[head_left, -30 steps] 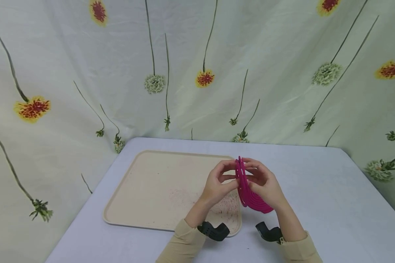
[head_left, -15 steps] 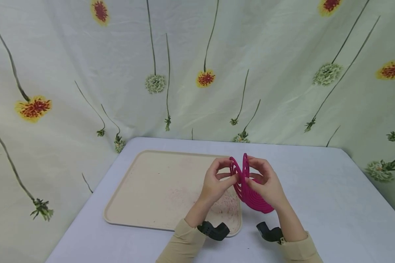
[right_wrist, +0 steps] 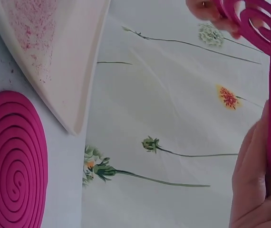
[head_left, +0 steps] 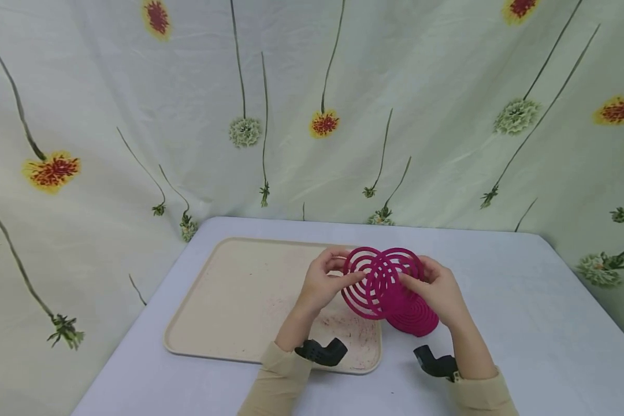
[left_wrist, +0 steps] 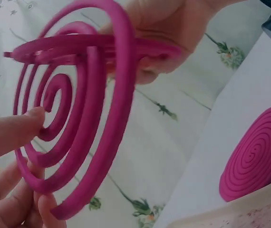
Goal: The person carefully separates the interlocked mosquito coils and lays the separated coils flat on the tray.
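Observation:
Two pink mosquito coils are up in the air between my hands, their spirals partly interlaced. My left hand (head_left: 319, 283) pinches the left coil (left_wrist: 123, 85) between thumb and fingers. With thumb in front and fingers behind, my right hand (head_left: 441, 292) pinches the right coil (left_wrist: 64, 46). In the head view the two coils overlap in the middle. The left wrist view shows them crossing at a steep angle. Below my right hand, more tightly wound pink coil (head_left: 416, 320) lies on the table; how many layers it has is unclear.
A beige tray (head_left: 239, 306) lies left of centre, with pink crumbs and dust near its right end. The white table (head_left: 499, 300) extends to the right. Behind it hangs a flower-printed cloth (head_left: 301, 69). Each wrist carries a black camera mount (head_left: 322, 352).
My hands have moved apart, left hand leftward and right hand rightward. The two coils, pressed nearly together before, have spread and turned to face the head camera. The coil on the table stays.

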Demonstrator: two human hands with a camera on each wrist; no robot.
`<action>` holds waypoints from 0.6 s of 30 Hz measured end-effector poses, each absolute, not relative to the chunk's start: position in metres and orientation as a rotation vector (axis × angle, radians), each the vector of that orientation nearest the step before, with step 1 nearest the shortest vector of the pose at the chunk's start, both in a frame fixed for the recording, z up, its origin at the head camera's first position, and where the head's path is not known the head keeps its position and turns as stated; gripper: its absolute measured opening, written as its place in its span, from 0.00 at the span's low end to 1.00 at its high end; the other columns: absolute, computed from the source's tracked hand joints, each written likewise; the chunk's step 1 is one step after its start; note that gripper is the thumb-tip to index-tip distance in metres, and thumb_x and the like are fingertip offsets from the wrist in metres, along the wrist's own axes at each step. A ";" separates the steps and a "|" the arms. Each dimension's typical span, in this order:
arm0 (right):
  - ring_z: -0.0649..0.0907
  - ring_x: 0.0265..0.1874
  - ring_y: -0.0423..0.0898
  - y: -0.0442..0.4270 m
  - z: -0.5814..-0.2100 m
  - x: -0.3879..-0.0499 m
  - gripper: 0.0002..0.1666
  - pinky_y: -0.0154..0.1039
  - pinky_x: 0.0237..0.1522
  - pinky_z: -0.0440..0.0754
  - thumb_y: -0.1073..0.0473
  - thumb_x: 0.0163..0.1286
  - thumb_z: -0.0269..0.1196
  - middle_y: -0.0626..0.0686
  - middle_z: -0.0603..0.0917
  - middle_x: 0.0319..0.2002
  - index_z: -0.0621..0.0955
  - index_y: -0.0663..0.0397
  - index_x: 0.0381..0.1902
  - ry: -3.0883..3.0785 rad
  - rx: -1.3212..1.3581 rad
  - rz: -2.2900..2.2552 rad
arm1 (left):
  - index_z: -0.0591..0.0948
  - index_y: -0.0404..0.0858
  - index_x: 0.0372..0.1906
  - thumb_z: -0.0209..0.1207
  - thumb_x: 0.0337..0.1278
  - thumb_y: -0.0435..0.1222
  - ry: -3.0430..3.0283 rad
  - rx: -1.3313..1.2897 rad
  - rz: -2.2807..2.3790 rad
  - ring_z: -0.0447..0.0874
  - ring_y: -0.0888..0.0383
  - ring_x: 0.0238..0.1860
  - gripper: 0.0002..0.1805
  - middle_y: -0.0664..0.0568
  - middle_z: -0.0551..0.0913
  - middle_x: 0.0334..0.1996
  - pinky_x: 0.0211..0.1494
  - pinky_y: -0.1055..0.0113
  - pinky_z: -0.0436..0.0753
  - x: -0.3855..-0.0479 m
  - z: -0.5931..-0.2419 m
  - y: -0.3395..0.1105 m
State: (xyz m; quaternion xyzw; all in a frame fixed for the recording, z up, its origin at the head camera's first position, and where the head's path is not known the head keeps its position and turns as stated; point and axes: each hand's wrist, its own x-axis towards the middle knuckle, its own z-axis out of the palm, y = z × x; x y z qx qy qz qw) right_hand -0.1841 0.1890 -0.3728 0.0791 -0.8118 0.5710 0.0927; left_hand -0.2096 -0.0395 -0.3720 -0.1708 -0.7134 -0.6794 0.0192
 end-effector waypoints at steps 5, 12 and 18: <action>0.81 0.26 0.43 0.199 -0.369 -0.183 0.19 0.35 0.31 0.82 0.57 0.62 0.65 0.56 0.84 0.27 0.79 0.69 0.43 -2.544 0.292 1.770 | 0.77 0.28 0.45 0.67 0.49 0.30 -2.225 -0.559 -2.174 0.80 0.59 0.30 0.17 0.46 0.82 0.32 0.38 0.67 0.83 -0.220 -0.378 -0.057; 0.81 0.22 0.43 0.214 -0.368 -0.185 0.15 0.36 0.29 0.81 0.59 0.69 0.58 0.53 0.82 0.22 0.79 0.70 0.36 -2.662 0.615 1.851 | 0.72 0.29 0.44 0.64 0.52 0.27 -2.188 -0.752 -2.246 0.82 0.57 0.30 0.17 0.46 0.82 0.32 0.36 0.66 0.84 -0.223 -0.378 -0.072; 0.82 0.23 0.43 0.217 -0.369 -0.186 0.16 0.38 0.31 0.84 0.59 0.70 0.57 0.53 0.83 0.24 0.79 0.72 0.39 -2.654 0.638 1.874 | 0.77 0.27 0.44 0.62 0.55 0.29 -2.173 -1.223 -2.216 0.77 0.58 0.30 0.13 0.47 0.81 0.33 0.35 0.70 0.81 -0.222 -0.377 -0.079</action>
